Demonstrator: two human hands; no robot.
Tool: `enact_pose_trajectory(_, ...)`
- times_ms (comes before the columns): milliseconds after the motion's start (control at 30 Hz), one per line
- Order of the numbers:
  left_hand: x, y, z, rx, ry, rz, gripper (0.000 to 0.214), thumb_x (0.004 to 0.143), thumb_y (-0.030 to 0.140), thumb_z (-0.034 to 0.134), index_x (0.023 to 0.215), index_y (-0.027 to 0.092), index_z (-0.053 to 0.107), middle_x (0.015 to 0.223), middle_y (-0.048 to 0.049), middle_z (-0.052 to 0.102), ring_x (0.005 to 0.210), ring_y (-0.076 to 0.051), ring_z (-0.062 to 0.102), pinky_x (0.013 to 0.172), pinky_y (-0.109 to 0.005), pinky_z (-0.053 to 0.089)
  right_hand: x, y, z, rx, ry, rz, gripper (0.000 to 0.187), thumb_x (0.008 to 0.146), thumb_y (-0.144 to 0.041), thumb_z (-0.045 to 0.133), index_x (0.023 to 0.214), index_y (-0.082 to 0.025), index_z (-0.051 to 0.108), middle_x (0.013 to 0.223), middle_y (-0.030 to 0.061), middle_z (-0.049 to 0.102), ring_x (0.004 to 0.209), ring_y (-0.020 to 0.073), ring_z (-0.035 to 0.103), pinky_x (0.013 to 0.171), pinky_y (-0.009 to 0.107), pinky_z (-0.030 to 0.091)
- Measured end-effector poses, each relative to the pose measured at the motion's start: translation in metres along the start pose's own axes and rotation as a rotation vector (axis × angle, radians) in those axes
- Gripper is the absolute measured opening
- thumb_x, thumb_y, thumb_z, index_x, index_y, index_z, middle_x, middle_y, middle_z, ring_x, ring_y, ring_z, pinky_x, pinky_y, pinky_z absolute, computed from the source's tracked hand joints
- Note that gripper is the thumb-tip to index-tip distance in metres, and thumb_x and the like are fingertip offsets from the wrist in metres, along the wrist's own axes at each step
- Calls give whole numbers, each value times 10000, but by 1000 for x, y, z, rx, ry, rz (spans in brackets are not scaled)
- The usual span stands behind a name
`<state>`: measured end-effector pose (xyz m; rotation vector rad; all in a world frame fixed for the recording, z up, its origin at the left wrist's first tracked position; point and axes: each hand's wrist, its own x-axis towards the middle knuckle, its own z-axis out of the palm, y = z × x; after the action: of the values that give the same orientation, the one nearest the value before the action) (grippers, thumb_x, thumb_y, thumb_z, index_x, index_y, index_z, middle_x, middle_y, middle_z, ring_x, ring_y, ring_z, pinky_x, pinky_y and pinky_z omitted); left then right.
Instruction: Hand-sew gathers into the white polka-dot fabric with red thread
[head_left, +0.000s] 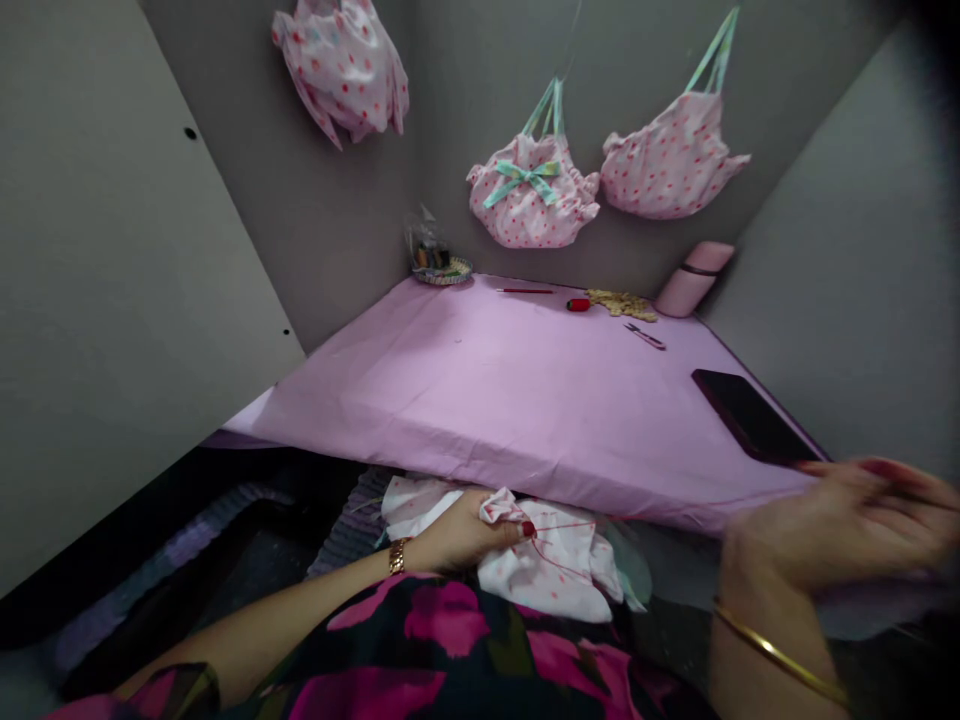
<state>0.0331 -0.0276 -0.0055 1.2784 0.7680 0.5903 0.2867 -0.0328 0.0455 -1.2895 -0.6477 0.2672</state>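
Observation:
My left hand [491,530] pinches a white garment piece with red dots [559,580] between thumb and fingers, low over my lap. Red thread [570,527] trails across the cloth from beside the thumb, stretching to the right. Pale green fabric [630,570] shows at the garment's right side. Out to the right, near the table's front corner, my right hand [847,525] is raised and slightly smeared by motion. Its fingertips are drawn together; whatever is between them is too small or blurred to see.
On the pink-covered table [465,380] lie a phone [754,415], thread snips [645,337], a red thread spool [578,305], a red pencil-like stick [525,291] and beige pieces [621,304]. A pink bottle [694,280] and a small basket [446,272] stand behind. Dotted garments [532,210] hang above.

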Motion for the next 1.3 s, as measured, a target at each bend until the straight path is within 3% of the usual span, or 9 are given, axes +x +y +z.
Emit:
enact_pose_trajectory(100,0,-1,1,-48,8,-13,255,678,353,625,609,154,483,569,61,414,558,-83,358,564,-216,283,-35,16,7,-80,-256,-19,189,692,-269,629,861,-191,599,820,42,584,697,185,560,532,277,442)
enact_pose_trajectory(200,1,-2,0,-82,-2,-35,294,633,395,653,630,157,481,597,54,417,565,-89,355,571,-226,288,-71,30,14,-159,-1035,208,200,724,-317,617,836,-157,660,772,53,648,676,172,579,568,262,448)
enact_pose_trajectory(267,1,-3,-1,-67,-2,-25,305,628,406,650,622,157,473,603,52,390,571,-91,338,567,-229,277,-85,35,15,-172,-1297,298,215,791,-349,553,820,-158,646,707,26,624,606,132,546,521,218,408)
enact_pose_trajectory(500,0,-4,-1,-93,-4,1,289,678,365,615,604,167,419,594,60,335,565,-81,294,543,-222,249,-86,36,11,-53,-1173,415,224,808,-359,546,693,-169,569,618,-14,513,544,92,447,482,185,340)
enact_pose_trajectory(600,0,-5,0,-100,-9,2,287,681,356,614,588,162,424,588,61,335,563,-79,301,543,-220,255,-89,35,12,15,-1201,531,194,797,-369,560,803,-178,592,696,7,561,587,107,495,512,199,371)
enact_pose_trajectory(700,1,-6,-1,-92,-4,1,293,672,359,625,579,159,432,581,62,342,557,-78,307,534,-217,254,-95,34,13,13,-1246,598,220,750,-374,615,720,-160,581,558,-30,503,433,64,392,408,171,281)
enact_pose_trajectory(933,1,-7,-1,-142,-27,-37,230,683,324,624,631,153,478,581,60,422,573,-85,376,579,-218,301,-79,36,14,106,-678,319,177,648,-303,698,656,-149,611,528,-29,507,459,80,427,432,193,353)
enact_pose_trajectory(1233,-1,1,1,-63,21,13,140,690,246,591,615,143,535,583,45,479,583,-93,417,595,-216,315,32,25,-20,118,308,-125,204,689,-167,573,573,-211,411,570,-49,413,363,37,316,368,234,264)
enact_pose_trajectory(1300,-1,1,2,-59,38,3,131,684,235,591,610,142,536,576,47,480,583,-95,423,596,-215,318,36,24,-24,40,381,-193,177,685,-160,577,574,-209,449,553,-39,417,381,60,335,371,248,255)
